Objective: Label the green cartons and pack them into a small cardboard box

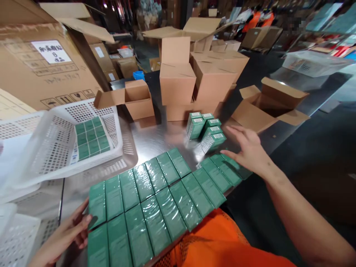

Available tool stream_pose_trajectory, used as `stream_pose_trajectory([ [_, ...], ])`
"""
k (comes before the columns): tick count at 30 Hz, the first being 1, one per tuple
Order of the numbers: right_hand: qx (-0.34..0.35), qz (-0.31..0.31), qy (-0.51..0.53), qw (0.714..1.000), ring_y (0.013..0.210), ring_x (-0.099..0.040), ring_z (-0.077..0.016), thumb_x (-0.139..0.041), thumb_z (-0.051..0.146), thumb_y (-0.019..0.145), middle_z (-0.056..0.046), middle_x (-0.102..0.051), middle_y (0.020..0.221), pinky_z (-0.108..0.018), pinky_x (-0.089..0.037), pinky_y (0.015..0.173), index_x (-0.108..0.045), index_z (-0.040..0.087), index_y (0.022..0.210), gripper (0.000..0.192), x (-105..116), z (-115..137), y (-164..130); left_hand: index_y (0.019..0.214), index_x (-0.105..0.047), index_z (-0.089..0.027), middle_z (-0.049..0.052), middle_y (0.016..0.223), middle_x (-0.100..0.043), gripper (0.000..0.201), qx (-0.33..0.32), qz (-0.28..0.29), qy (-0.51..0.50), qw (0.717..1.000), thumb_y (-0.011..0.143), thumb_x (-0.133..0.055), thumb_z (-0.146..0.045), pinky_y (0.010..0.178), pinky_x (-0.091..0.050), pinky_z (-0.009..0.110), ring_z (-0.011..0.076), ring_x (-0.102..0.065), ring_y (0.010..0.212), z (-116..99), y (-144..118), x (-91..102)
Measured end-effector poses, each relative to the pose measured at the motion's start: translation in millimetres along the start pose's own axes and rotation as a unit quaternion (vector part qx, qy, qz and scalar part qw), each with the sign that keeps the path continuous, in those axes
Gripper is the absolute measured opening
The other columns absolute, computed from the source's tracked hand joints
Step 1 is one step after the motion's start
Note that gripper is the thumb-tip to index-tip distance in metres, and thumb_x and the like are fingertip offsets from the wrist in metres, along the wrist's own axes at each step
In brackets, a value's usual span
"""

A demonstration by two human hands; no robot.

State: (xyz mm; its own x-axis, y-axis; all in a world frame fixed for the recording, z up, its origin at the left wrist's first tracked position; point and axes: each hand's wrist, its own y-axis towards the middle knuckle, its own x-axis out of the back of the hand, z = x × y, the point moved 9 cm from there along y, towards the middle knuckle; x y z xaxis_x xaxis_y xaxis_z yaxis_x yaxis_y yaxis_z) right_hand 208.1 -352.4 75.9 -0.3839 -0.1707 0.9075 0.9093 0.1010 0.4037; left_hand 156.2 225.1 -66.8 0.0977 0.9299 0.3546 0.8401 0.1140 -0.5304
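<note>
Green shrink-wrapped boxes (150,196) lie flat in two long rows along the front of the metal table. My left hand (68,231) is at the rows' left end, its thumb and forefinger apart and against the end boxes; its other fingers curl below. On the right, my right hand (247,150) is open, thumb and fingers spread, with nothing between them. It hovers beside a small cluster of upright green boxes (213,139). Under it, a shorter group of flat green boxes (219,170) continues the line to the right.
A white plastic basket (119,139) at left contains more green boxes (93,137). Brown cartons (178,83) are stacked behind the table's middle. Open cartons stand at left (140,105) and right (253,113). A large carton (44,70) rises at far left. People in orange (253,20) are in the background.
</note>
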Motion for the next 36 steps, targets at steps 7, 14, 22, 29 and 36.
stream_pose_trajectory([
  [7,0.184,0.109,-0.080,0.973,0.134,-0.039,-0.0407,-0.057,0.023,0.074,-0.016,-0.056,0.139,-0.060,-0.034,0.095,-0.045,0.020,0.143,0.070,-35.9,46.2,57.0,0.156,-0.015,-0.008,-0.002,0.047,-0.059,0.130,-0.013,0.049,-0.007,0.999,0.061,-0.074,-0.075,0.038,-0.045,0.024,0.0194,-0.059,0.039,-2.0,4.0,-4.5],
  [14,0.246,0.114,-0.066,0.960,0.098,-0.056,-0.0359,-0.060,0.043,0.080,-0.017,-0.062,0.108,-0.051,-0.044,0.084,-0.072,0.023,0.113,0.040,-30.4,50.2,62.9,0.157,-0.003,-0.008,0.001,0.052,-0.064,0.130,-0.006,0.121,-0.012,0.993,0.068,-0.072,-0.071,0.040,-0.047,0.023,0.0205,-0.063,0.044,1.4,11.2,-8.4],
  [22,-0.146,0.111,0.224,0.957,0.099,-0.062,-0.0308,-0.053,0.067,0.082,-0.014,-0.065,0.108,-0.042,-0.053,0.082,-0.065,0.017,0.118,0.063,-62.0,38.2,35.9,0.156,-0.017,-0.010,-0.003,0.049,-0.060,0.126,-0.010,0.064,-0.039,0.997,0.063,-0.077,-0.070,0.037,-0.044,0.022,0.0182,-0.059,0.039,1.6,6.6,-6.4],
  [29,-0.186,0.303,0.184,0.916,0.084,-0.068,-0.0316,-0.043,0.070,0.087,-0.006,-0.073,0.082,-0.042,-0.050,0.079,-0.072,0.024,0.091,0.055,-112.0,49.8,22.2,0.156,-0.018,-0.010,-0.003,0.048,-0.059,0.129,-0.007,0.045,-0.043,0.998,0.060,-0.077,-0.072,0.036,-0.044,0.022,0.0174,-0.058,0.037,-3.5,1.5,-7.0],
  [36,-0.091,0.325,0.060,0.939,0.102,-0.064,-0.0364,-0.034,0.066,0.093,-0.009,-0.073,0.094,-0.052,-0.048,0.083,-0.068,0.023,0.070,0.060,-111.3,49.8,35.2,0.156,-0.012,-0.008,-0.001,0.051,-0.062,0.133,0.001,0.060,-0.019,0.998,0.060,-0.075,-0.075,0.039,-0.048,0.025,0.0206,-0.062,0.041,2.2,7.4,-3.3],
])
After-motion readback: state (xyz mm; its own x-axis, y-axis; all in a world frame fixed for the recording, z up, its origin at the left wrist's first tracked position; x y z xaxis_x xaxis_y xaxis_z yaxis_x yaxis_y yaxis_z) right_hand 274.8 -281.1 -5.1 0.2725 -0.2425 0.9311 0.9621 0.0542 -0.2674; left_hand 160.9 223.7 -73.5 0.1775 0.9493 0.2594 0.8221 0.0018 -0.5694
